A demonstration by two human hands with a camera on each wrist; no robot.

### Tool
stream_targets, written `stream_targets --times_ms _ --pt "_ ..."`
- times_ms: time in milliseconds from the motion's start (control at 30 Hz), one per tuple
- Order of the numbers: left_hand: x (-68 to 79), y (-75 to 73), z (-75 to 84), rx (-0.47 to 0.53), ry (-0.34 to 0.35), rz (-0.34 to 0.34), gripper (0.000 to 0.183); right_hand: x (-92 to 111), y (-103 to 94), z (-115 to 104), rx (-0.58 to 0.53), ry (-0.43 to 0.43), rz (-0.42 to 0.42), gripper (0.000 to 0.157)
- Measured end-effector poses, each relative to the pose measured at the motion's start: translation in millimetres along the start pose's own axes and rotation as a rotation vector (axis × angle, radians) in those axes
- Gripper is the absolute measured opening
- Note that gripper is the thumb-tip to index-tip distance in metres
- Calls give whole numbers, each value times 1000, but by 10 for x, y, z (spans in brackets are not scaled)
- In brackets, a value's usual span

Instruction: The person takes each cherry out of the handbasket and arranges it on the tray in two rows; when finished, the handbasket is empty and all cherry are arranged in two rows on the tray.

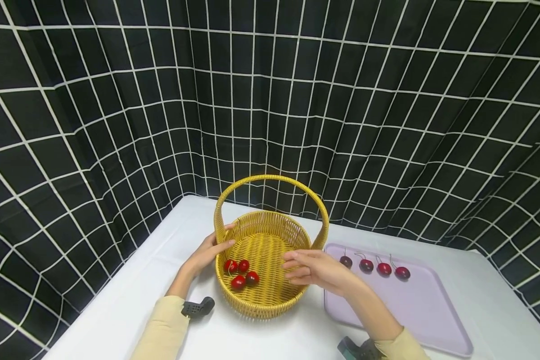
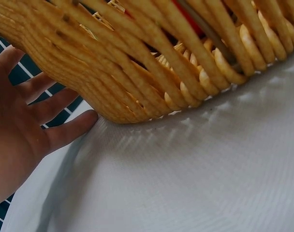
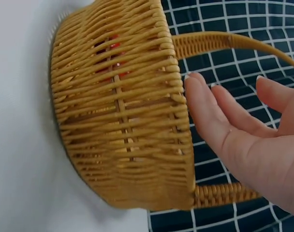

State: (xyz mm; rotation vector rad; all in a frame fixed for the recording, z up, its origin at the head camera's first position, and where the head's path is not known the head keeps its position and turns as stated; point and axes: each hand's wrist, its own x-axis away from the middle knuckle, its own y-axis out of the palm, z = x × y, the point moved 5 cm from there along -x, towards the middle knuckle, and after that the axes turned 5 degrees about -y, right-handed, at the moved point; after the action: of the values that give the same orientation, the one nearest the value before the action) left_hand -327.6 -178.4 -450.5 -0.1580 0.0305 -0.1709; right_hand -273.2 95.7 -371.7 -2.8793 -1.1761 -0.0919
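Observation:
A yellow wicker basket (image 1: 265, 305) with a tall arched handle stands on the white-covered table. Several red cherries (image 1: 238, 283) lie in its left part. My left hand (image 1: 207, 252) holds the basket's left side, thumb over the rim and fingers along the outer wall; in the left wrist view the fingers (image 2: 65, 133) are spread against the weave. Over the basket's right part is my right hand (image 1: 317, 270), its fingers loosely extended with nothing held. From the right wrist view, the hand (image 3: 253, 135) is beside the rim, near the handle (image 3: 210, 43).
A pale purple tray (image 1: 400, 310) lies right of the basket, partly under my right forearm. Several dark red cherries with stems (image 1: 384, 269) form a row near its far edge. Black curtain with a white grid (image 1: 288, 100) rises behind the table.

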Motion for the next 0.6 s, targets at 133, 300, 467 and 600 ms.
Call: stream_targets --times_ms 133,300,467,600 --pt "-4 11 8 2 3 2 58 -124 15 26 28 13 19 47" --pt "-5 16 5 6 -5 3 59 -285 21 95 41 50 48 47" --pt "-8 16 -19 -5 -24 12 58 -421 46 198 95 101 84 49" --pt "8 18 -13 -7 -20 18 59 -516 86 274 130 137 98 46"
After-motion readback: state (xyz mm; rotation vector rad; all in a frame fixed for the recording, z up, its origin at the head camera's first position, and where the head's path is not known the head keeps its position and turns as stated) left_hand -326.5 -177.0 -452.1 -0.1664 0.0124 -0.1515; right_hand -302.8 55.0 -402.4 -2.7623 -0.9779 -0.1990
